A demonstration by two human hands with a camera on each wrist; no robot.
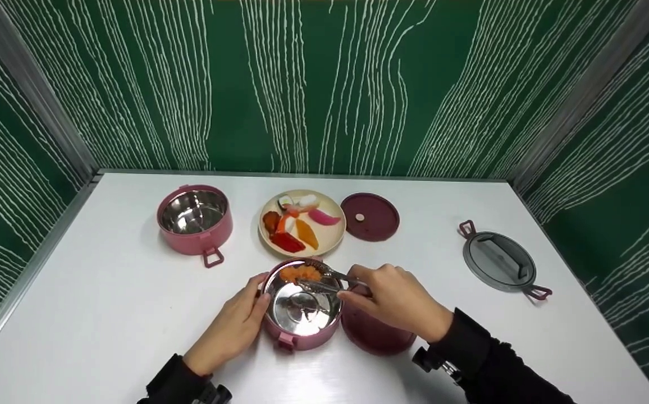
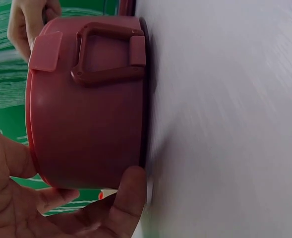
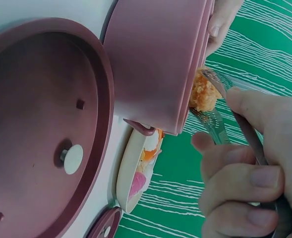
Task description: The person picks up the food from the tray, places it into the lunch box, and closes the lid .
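Metal tongs [image 3: 247, 130] in right grip [image 1: 394, 297]

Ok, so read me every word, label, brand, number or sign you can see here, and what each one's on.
There's none to read in any view.
Near pot, far pot: no lettering visible.
Tongs, plate, grey lid: none visible.
Green wall: white wavy lines, no legible letters or numbers.
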